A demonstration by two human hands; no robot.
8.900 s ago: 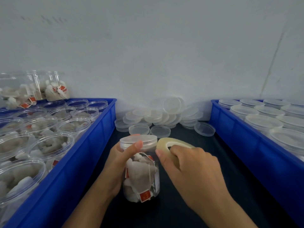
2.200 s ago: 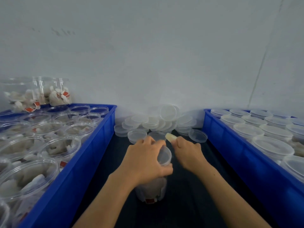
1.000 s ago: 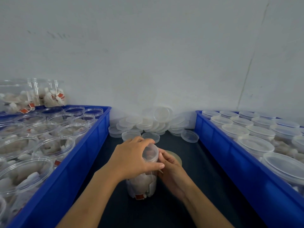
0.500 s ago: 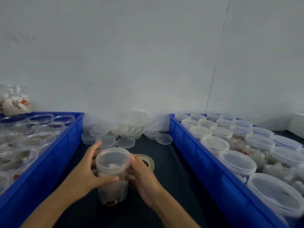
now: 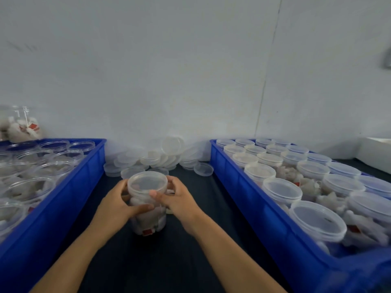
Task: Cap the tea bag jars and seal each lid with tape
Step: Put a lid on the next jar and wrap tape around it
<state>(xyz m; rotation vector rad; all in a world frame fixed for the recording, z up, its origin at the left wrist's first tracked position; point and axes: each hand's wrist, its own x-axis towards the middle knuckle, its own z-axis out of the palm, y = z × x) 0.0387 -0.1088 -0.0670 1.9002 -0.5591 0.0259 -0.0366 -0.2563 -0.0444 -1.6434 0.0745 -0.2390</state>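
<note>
Both hands wrapped the capped jar (image 5: 148, 205) on the dark table (image 5: 190, 261) — left hand (image 5: 115, 208) curled around its side, right hand (image 5: 179, 200) gripping near the lid (image 5: 147, 181). Blue crates flanked it: left crate (image 5: 69, 199) with open jars, right crate (image 5: 264, 218) with capped ones — loose lids (image 5: 160, 157) piled behind against the wall.

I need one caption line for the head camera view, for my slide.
Both hands, left and right, grip a capped tea bag jar on the dark table between two blue crates.
</note>
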